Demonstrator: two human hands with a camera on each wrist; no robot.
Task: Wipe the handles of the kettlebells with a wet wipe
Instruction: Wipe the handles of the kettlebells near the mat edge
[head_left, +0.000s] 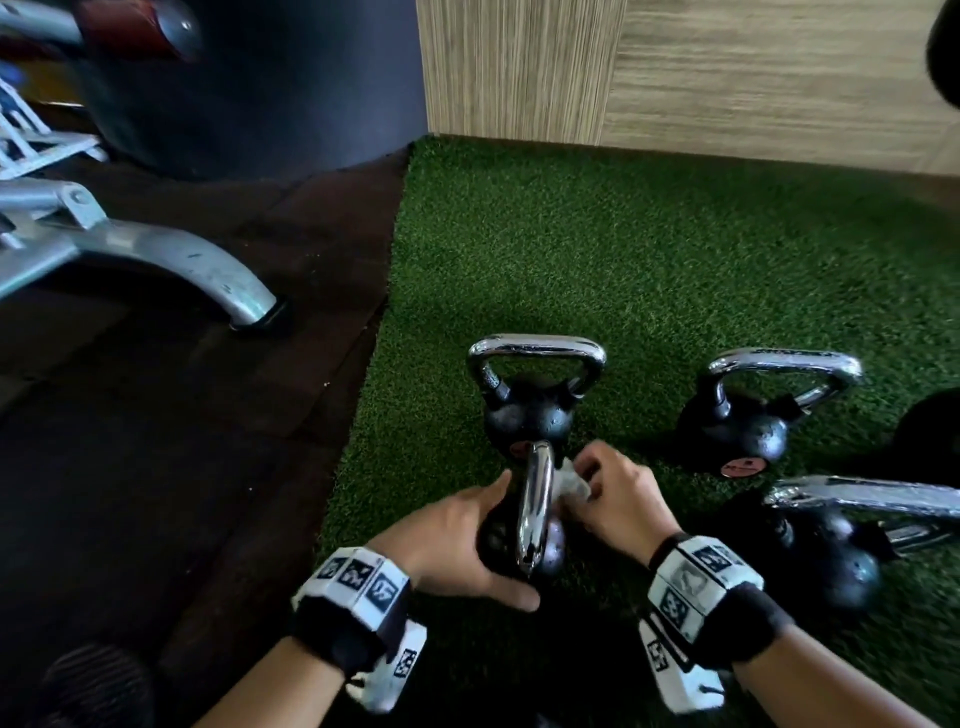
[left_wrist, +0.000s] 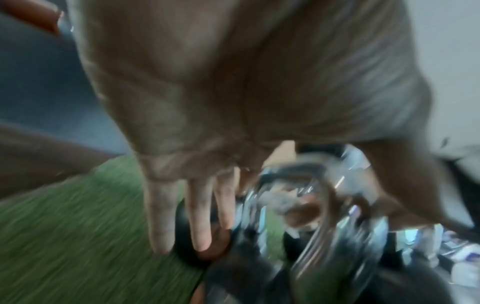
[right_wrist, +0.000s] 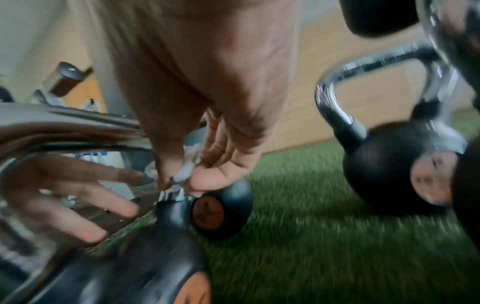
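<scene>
Several black kettlebells with chrome handles stand on green turf (head_left: 623, 270). The nearest kettlebell's handle (head_left: 535, 509) points toward me, edge-on. My left hand (head_left: 457, 535) rests against the left side of its black body; its fingers (left_wrist: 200, 216) lie straight and spread. My right hand (head_left: 618, 499) pinches a crumpled white wet wipe (head_left: 574, 483) against the right side of that handle. The right wrist view shows thumb and fingers pinching the wipe (right_wrist: 185, 170) low on the handle (right_wrist: 64, 127). Both wrist views are blurred.
A second kettlebell (head_left: 530, 410) stands just behind the near one, a third (head_left: 737, 431) to the right, and another (head_left: 831, 561) at the near right. A grey machine foot (head_left: 208, 270) rests on dark rubber flooring (head_left: 182, 441) to the left. A wood-panel wall (head_left: 727, 67) runs behind.
</scene>
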